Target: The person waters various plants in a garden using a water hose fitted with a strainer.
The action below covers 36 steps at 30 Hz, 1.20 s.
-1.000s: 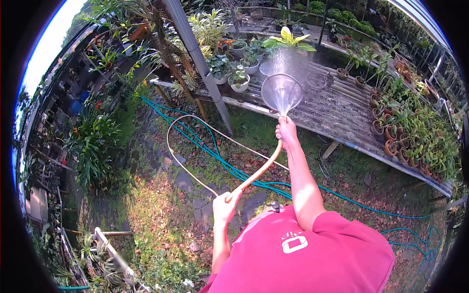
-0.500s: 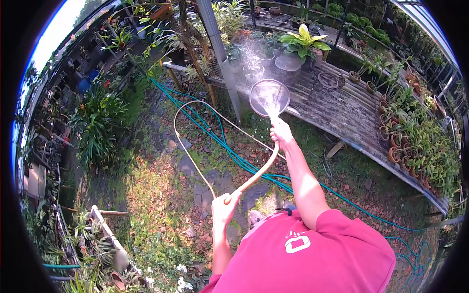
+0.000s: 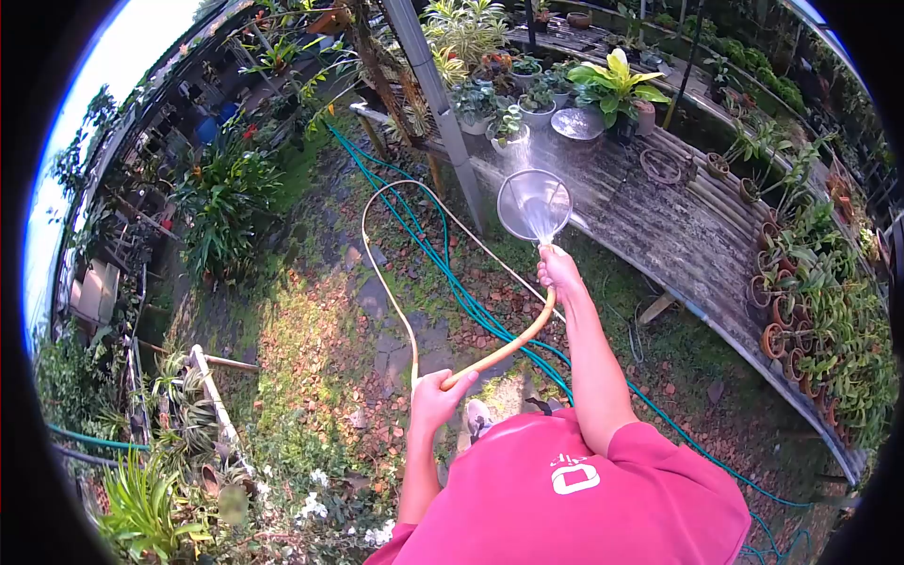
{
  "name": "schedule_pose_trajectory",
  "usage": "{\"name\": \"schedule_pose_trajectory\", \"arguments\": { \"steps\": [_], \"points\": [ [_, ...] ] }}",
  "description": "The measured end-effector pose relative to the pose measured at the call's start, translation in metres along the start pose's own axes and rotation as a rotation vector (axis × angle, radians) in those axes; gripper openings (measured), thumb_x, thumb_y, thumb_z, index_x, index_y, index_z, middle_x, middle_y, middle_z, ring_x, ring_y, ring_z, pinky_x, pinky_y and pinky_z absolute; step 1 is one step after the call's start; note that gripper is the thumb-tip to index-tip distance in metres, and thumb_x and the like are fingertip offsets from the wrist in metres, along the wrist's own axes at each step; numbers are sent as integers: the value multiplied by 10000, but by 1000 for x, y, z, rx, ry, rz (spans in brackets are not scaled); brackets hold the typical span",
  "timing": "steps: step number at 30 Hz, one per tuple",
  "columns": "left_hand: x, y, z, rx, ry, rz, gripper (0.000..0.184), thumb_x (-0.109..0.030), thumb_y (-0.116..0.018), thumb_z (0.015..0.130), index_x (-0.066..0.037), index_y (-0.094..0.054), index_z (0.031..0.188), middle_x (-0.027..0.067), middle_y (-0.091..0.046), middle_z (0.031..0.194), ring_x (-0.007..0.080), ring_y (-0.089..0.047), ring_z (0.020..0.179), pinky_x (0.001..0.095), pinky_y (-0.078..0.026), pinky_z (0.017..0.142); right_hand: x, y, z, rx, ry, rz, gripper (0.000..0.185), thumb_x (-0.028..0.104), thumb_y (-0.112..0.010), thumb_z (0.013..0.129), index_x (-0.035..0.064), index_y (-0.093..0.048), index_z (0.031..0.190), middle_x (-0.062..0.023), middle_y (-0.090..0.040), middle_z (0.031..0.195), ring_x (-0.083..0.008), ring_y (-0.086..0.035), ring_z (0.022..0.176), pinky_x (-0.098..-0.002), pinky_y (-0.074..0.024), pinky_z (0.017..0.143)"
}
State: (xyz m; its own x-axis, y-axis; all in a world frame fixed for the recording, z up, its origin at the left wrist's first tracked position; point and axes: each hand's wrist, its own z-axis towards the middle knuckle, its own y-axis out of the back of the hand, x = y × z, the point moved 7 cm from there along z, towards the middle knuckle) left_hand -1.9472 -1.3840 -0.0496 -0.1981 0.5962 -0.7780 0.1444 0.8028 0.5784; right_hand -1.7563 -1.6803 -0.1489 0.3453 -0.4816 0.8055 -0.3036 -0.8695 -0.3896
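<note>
My right hand [image 3: 561,269] is wrapped round the front end of a tan garden hose [image 3: 513,347]. At that end is a round, rimmed, see-through head [image 3: 535,204], with water fanning inside it and spraying beyond. My left hand [image 3: 437,399] grips the same hose further back, low in front of my body. Past the round head, the spray reaches a white potted plant [image 3: 509,132] on a slatted bench [image 3: 650,212]. More potted plants [image 3: 539,105] stand around it, next to an upturned-looking round pot [image 3: 577,123].
Green hoses [image 3: 443,259] run across the mossy, stony ground under the tan loop. A metal post [image 3: 435,104] rises at the bench's near left corner. Rows of potted plants [image 3: 800,320] line the bench's right end. A large leafy plant [image 3: 224,207] grows at left.
The view has swung left, so the surroundings sit further right. The spray looks narrower and less misty, leaving the pots clearer. Both hands keep their hold on the hose.
</note>
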Motion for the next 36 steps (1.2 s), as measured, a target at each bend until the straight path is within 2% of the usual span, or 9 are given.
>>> {"name": "schedule_pose_trajectory", "arguments": {
  "steps": [2,5,8,15,18,22,27,31,36],
  "points": [
    [-2,-19,-11,-39,33,-17,480,-411,-765,846,-39,-579,606,-37,-405,516,70,-350,507,318,-272,460,11,-5,7,62,-8,-43,89,184,-503,1005,104,-523,1035,17,-459,672,-50,-392,463,-203,-298,358],
    [-14,-40,-23,-117,73,33,476,-481,-764,824,-34,-674,688,25,-488,505,96,-427,484,323,-323,458,37,-13,11,147,2,-135,96,187,-507,1008,110,-536,1059,24,-461,683,-42,-391,470,-192,-301,361],
    [-30,-59,-31,-159,63,-15,468,-475,-765,825,-35,-678,693,29,-497,514,97,-432,482,326,-332,456,60,-18,13,245,13,-183,93,193,-495,1018,108,-532,1024,24,-464,693,-41,-398,482,-194,-307,371],
    [-57,-79,-25,-211,59,-21,495,-477,-724,861,-19,-651,688,70,-502,524,140,-446,494,349,-369,490,105,6,19,146,175,-89,110,185,-477,1020,80,-512,1018,0,-462,696,-74,-421,482,-235,-330,380],
    [-66,-86,-18,-189,0,-6,518,-483,-706,873,-3,-633,693,83,-473,526,149,-433,501,360,-363,491,121,3,21,231,166,-118,110,184,-486,1019,77,-511,1030,1,-458,692,-76,-421,480,-235,-330,377],
    [-76,-96,-10,-170,35,-24,538,-527,-656,904,-35,-600,693,-10,-459,559,97,-416,542,322,-333,500,152,-7,29,214,237,-149,119,191,-493,1018,77,-520,1039,1,-467,690,-75,-432,485,-232,-338,378],
    [-95,-101,-6,-176,54,-61,565,-553,-640,908,-40,-584,678,-16,-461,560,93,-422,544,319,-334,501,178,-23,28,248,252,-196,116,180,-501,1011,74,-528,1049,1,-469,678,-87,-450,485,-238,-349,375],
    [-84,-100,-7,-229,46,-111,577,-560,-636,910,-42,-575,665,-12,-457,554,97,-422,540,322,-338,501,180,-24,27,135,310,-150,135,204,-482,1035,77,-525,1046,8,-450,691,-69,-414,494,-230,-321,382],
    [-87,-96,-11,-247,33,-47,585,-558,-622,920,-40,-566,654,5,-453,543,112,-428,529,335,-348,501,178,-26,25,148,304,-139,125,203,-483,1033,82,-515,1022,8,-449,680,-74,-411,483,-233,-319,378]
  ]
}}
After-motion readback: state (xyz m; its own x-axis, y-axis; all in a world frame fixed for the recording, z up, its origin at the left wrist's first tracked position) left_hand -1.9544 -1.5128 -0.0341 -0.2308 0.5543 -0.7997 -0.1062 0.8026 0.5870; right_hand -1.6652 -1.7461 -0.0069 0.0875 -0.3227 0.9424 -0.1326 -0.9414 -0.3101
